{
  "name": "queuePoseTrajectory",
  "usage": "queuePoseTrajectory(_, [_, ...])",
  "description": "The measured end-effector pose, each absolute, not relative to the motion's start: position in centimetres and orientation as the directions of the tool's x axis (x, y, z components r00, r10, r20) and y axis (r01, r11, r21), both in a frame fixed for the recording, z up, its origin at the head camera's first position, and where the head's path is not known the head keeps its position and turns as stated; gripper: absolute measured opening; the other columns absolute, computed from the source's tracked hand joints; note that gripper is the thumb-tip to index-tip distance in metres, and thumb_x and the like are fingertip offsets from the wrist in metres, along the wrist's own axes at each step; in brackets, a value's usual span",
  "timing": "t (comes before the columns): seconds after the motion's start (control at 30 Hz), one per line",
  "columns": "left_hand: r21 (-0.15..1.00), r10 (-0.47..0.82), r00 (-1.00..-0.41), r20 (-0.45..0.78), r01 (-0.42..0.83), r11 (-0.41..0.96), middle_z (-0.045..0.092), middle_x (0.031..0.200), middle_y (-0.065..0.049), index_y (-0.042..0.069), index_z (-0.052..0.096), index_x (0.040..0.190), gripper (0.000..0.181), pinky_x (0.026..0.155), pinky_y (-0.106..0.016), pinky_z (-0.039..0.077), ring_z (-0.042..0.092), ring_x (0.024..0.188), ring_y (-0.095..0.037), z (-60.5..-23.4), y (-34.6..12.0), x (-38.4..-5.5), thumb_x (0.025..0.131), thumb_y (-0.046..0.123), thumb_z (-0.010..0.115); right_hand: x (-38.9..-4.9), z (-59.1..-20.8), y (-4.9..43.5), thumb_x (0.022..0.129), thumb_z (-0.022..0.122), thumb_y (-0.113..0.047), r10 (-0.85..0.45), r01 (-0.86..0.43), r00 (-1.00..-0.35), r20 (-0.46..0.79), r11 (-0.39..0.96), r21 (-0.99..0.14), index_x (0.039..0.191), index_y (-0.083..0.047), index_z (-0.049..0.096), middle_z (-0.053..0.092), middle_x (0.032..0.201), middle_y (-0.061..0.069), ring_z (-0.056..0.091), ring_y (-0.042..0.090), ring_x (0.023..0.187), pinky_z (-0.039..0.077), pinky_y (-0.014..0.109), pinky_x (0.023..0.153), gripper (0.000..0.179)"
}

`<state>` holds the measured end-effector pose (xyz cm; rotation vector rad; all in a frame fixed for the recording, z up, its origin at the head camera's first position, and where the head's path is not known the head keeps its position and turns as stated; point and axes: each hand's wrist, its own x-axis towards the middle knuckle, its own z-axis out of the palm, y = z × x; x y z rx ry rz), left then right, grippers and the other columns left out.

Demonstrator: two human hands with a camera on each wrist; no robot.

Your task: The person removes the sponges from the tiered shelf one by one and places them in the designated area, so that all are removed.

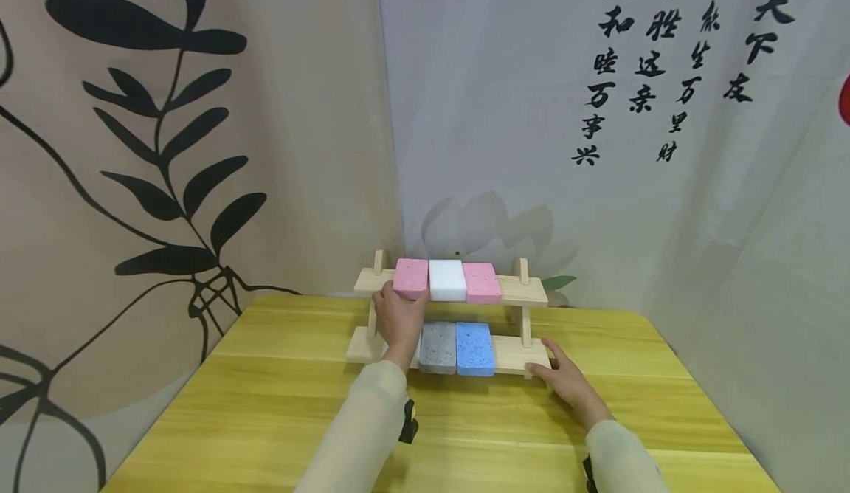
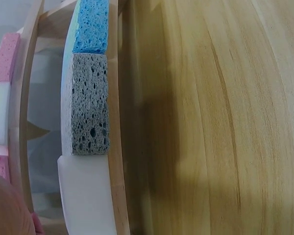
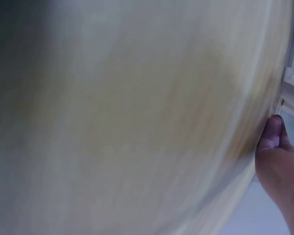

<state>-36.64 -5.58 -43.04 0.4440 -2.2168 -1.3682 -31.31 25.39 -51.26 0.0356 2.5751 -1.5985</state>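
Note:
A two-tier wooden rack (image 1: 518,358) stands at the back of the table. My left hand (image 1: 401,322) reaches to its upper shelf and grips a pink sponge (image 1: 411,275) at the left, thumb and fingers at its sides. Beside that sponge lie a white sponge (image 1: 448,280) and another pink sponge (image 1: 482,283). The lower shelf carries a grey sponge (image 1: 438,347), a blue sponge (image 1: 474,349) and a white block (image 2: 85,193), mostly hidden by my left hand in the head view. My right hand (image 1: 568,382) is at the lower shelf's right end, thumb and forefinger spread apart.
The yellowish wooden table (image 1: 265,404) spreads in front of the rack and to both sides. Close behind it hangs a cloth backdrop (image 1: 478,109) with printed leaves and writing. Another pale cloth (image 1: 750,257) hangs along the table's right edge.

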Motion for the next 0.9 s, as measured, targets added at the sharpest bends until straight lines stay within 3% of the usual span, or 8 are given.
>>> queuePoseTrajectory(0.1, [0.894, -0.516, -0.822, 0.239, -0.02, 0.447, 0.049, 0.12, -0.017, 0.004, 0.05, 0.135, 0.077, 0.088, -0.049, 0.049, 0.055, 0.104, -0.033, -43.0, -5.7, -36.5, 0.076, 0.042, 0.082, -31.3, -51.4, 25.4, 0.093, 0.067, -0.041, -0.03, 0.088, -0.993, -0.114, 0.447, -0.89, 0.158, -0.012, 0.017, 0.042, 0.142, 0.033, 0.05, 0.04, 0.122, 0.039, 0.057, 0.101, 0.087])
queuePoseTrajectory(0.23, [0.889, -0.522, -0.817, 0.247, -0.023, 0.457, 0.049, 0.118, -0.016, 0.004, 0.051, 0.133, 0.077, 0.088, -0.048, 0.048, 0.054, 0.102, -0.033, -43.2, -6.0, -36.3, 0.076, 0.044, 0.083, -31.2, -51.4, 25.4, 0.093, 0.067, -0.045, -0.047, 0.081, -0.992, -0.115, 0.458, -0.885, 0.159, -0.012, 0.015, 0.032, 0.149, 0.036, 0.039, 0.048, 0.133, 0.032, 0.062, 0.107, 0.09])
queuePoseTrajectory(0.53, [0.851, -0.51, -0.782, 0.358, 0.049, 0.523, 0.051, 0.117, -0.016, 0.002, 0.054, 0.13, 0.074, 0.081, -0.048, 0.049, 0.055, 0.1, -0.033, -43.6, -7.4, -36.2, 0.072, 0.039, 0.082, -31.0, -51.0, 25.8, 0.094, 0.066, -0.043, -0.094, 0.053, -0.99, -0.106, 0.446, -0.894, 0.159, -0.01, 0.012, 0.023, 0.154, 0.035, 0.026, 0.051, 0.14, 0.027, 0.063, 0.11, 0.09])
queuePoseTrajectory(0.9, [0.838, -0.488, -0.773, 0.406, 0.101, 0.536, 0.05, 0.12, -0.015, 0.004, 0.051, 0.132, 0.072, 0.083, -0.048, 0.048, 0.053, 0.105, -0.032, -42.0, -10.4, -35.3, 0.077, 0.04, 0.08, -31.1, -50.9, 25.6, 0.095, 0.065, -0.042, -0.097, 0.063, -0.988, -0.116, 0.435, -0.898, 0.159, -0.01, 0.011, 0.026, 0.153, 0.035, 0.033, 0.048, 0.137, 0.029, 0.062, 0.109, 0.09])
